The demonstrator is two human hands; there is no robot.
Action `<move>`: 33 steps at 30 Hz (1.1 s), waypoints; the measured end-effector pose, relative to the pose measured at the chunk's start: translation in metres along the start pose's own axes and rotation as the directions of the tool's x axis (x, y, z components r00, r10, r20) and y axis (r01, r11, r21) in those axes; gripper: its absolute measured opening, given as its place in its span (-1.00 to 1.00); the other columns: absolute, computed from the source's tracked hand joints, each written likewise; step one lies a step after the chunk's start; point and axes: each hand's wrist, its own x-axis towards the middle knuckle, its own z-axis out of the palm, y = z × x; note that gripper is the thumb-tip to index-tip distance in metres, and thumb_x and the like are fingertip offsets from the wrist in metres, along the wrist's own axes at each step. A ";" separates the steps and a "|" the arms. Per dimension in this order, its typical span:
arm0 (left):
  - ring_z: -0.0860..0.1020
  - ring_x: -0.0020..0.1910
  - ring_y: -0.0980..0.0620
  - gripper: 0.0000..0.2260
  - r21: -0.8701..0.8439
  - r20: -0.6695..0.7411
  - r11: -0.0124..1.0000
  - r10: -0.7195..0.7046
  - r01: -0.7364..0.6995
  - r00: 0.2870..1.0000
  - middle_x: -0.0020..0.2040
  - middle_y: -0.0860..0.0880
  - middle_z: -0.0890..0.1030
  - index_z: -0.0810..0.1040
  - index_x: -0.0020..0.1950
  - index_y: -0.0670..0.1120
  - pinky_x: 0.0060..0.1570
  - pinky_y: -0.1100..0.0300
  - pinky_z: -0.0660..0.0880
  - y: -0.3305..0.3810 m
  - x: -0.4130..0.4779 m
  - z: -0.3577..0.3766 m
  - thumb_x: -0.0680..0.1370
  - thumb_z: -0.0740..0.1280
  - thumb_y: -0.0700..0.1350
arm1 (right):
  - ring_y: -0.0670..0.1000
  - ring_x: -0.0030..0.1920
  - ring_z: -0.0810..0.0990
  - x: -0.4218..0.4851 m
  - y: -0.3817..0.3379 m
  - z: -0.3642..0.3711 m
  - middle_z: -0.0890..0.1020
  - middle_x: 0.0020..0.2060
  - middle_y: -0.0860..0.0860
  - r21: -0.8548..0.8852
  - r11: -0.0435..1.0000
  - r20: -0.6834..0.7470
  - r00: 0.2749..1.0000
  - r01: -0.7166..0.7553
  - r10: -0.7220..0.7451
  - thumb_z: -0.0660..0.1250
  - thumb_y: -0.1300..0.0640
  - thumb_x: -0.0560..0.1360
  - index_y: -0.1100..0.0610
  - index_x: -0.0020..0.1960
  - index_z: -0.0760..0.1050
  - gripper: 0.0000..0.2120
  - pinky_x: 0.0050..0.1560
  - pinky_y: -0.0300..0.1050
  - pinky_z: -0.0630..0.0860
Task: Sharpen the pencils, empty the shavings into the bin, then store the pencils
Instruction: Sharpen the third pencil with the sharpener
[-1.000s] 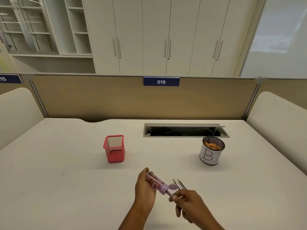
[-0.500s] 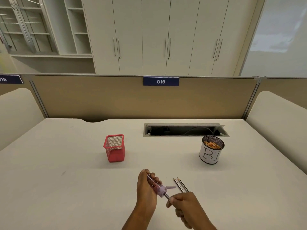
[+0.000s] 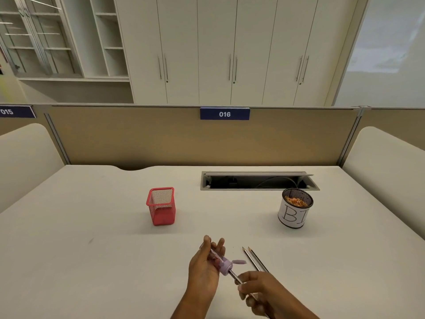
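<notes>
1. While the left hand (image 3: 202, 270) curls its fingers round the sharpener (image 3: 225, 267), the right hand (image 3: 259, 291) pinches a pencil (image 3: 235, 277) whose tip sits in the sharpener's mouth, low in the centre of the frame.
2. The sharpener is a clear tube with a lilac cap and a small lilac flap sticking out to the right. It lies tilted, tube end towards the upper left.
3. Two more pencils (image 3: 254, 259) lie side by side on the desk (image 3: 80, 261), just right of the sharpener, with their points towards the upper left.
4. A red mesh holder (image 3: 161, 206) stands left of centre, and a round bin (image 3: 295, 209) holding orange shavings stands at the right. A wide stretch of desk top separates each from the hands.
5. Beyond them a cable slot (image 3: 257, 180) opens in the desk, which ends at a tan partition (image 3: 138, 139). Curved side panels close in its left and right edges.
</notes>
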 end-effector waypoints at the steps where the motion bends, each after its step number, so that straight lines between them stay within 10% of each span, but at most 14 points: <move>1: 0.65 -0.42 0.02 -0.81 0.007 -0.010 1.000 0.012 -0.012 1.000 -0.34 -0.11 0.52 0.43 -0.23 -0.22 -0.30 0.18 0.60 0.001 0.000 0.000 0.57 0.20 -0.20 | -0.09 -0.59 0.42 -0.001 0.000 0.000 0.52 -0.52 0.00 -0.129 0.989 -0.055 0.995 0.078 -0.086 0.34 0.26 0.19 0.15 -0.31 0.48 -0.91 -0.57 -0.33 0.26; 3: 0.65 -0.43 0.01 -0.84 0.007 -0.025 0.999 0.035 -0.034 0.999 -0.40 -0.10 0.58 0.44 -0.21 -0.23 -0.36 0.21 0.61 0.002 -0.003 0.000 0.56 0.23 -0.23 | -0.11 -0.48 0.49 -0.001 0.005 0.001 0.51 -0.43 -0.07 -0.493 0.842 -0.137 0.935 0.222 -0.326 0.34 0.16 0.34 -0.01 -0.26 0.46 -0.91 -0.41 -0.32 0.34; 5: 0.64 -0.46 0.00 -0.84 -0.004 -0.033 0.998 0.056 -0.056 0.998 -0.47 -0.08 0.58 0.44 -0.19 -0.24 -0.37 0.17 0.60 0.002 -0.006 0.003 0.56 0.22 -0.20 | -0.05 -0.43 0.50 0.007 0.015 -0.005 0.47 -0.43 -0.07 -0.890 0.400 -0.125 0.727 0.219 -0.675 0.15 -0.01 0.48 -0.06 -0.18 0.39 -0.90 -0.44 -0.34 0.27; 9: 0.60 -0.53 0.01 -0.75 0.000 -0.056 0.996 0.088 -0.088 0.995 -0.51 -0.06 0.44 0.38 -0.23 -0.18 -0.16 0.03 0.49 0.001 -0.010 0.011 0.58 0.20 -0.06 | -0.02 -0.64 0.40 0.009 0.023 -0.007 0.46 -0.58 -0.05 -0.989 -0.069 0.118 0.423 0.129 -0.898 -0.16 0.03 0.62 -0.03 -0.13 0.34 -0.67 -0.68 -0.34 0.21; 11: 0.56 -0.57 0.04 -0.70 0.048 -0.067 0.992 0.119 -0.116 0.991 -0.57 -0.03 0.42 0.35 -0.27 -0.17 -0.19 0.07 0.47 -0.001 -0.010 0.012 0.60 0.17 -0.04 | -0.02 -0.66 0.38 0.008 0.022 -0.005 0.46 -0.58 -0.06 -0.985 -0.095 0.150 0.452 0.143 -0.879 -0.11 0.03 0.61 -0.05 -0.14 0.33 -0.71 -0.71 -0.34 0.17; 14: 0.51 -0.59 0.06 -0.67 0.120 -0.079 0.983 0.149 -0.139 0.986 -0.58 -0.04 0.42 0.33 -0.31 -0.18 -0.33 0.14 0.51 -0.003 -0.009 0.012 0.61 0.14 -0.05 | -0.04 -0.61 0.39 0.002 0.016 -0.003 0.45 -0.58 -0.11 -0.985 0.016 0.101 0.651 0.171 -0.752 0.17 0.00 0.41 -0.02 -0.16 0.31 -0.93 -0.64 -0.34 0.01; 18: 0.43 -0.46 -0.02 -0.66 0.207 -0.097 0.968 0.164 -0.141 0.982 -0.45 -0.11 0.37 0.31 -0.32 -0.17 -0.41 0.19 0.49 -0.005 -0.007 0.009 0.62 0.14 -0.06 | -0.07 -0.38 0.36 0.007 0.012 -0.001 0.41 -0.54 -0.08 -0.831 0.508 -0.085 0.851 0.226 -0.518 0.16 0.02 0.54 -0.11 -0.21 0.53 -0.77 -0.32 -0.26 0.24; 21: 0.41 -0.49 0.00 -0.66 0.237 -0.094 0.964 0.150 -0.124 0.984 -0.44 -0.11 0.35 0.30 -0.33 -0.18 -0.50 0.25 0.48 -0.008 -0.008 0.003 0.61 0.14 -0.06 | -0.18 -0.54 0.32 0.001 0.008 0.005 0.43 -0.69 -0.13 -0.620 0.747 -0.103 0.919 0.240 -0.380 0.25 0.01 0.36 -0.14 -0.55 0.48 -0.69 -0.40 -0.28 0.25; 24: 0.41 -0.59 0.07 -0.65 0.223 -0.058 0.967 0.136 -0.120 0.989 -0.57 -0.04 0.37 0.28 -0.35 -0.17 -0.52 0.27 0.47 -0.008 -0.009 -0.001 0.61 0.14 -0.06 | -0.13 -0.66 0.19 -0.007 0.007 0.005 0.28 -0.70 -0.08 -0.254 0.962 -0.071 0.990 0.102 -0.124 0.26 0.15 0.44 0.09 -0.49 0.51 -0.67 -0.59 -0.34 0.11; 29: 0.39 -0.64 0.10 -0.62 0.184 0.026 0.980 0.069 -0.073 0.997 -0.63 -0.03 0.36 0.26 -0.39 -0.15 -0.56 0.31 0.47 -0.005 -0.009 0.000 0.62 0.11 -0.06 | -0.13 -0.70 0.08 -0.004 -0.001 -0.002 0.27 -0.68 0.02 0.237 0.920 0.338 0.914 -0.312 0.223 0.44 0.27 0.33 0.28 -0.30 0.45 -0.83 -0.64 -0.44 -0.04; 33: 0.39 -0.60 0.09 -0.62 0.168 -0.006 0.985 0.034 -0.033 0.999 -0.61 -0.03 0.36 0.27 -0.38 -0.15 -0.52 0.28 0.47 -0.003 -0.002 -0.002 0.61 0.15 -0.05 | -0.14 -0.70 0.19 -0.001 -0.002 0.000 0.34 -0.63 -0.01 0.138 0.965 0.197 0.961 -0.222 0.193 0.21 0.16 0.53 0.21 -0.23 0.47 -0.80 -0.71 -0.38 0.06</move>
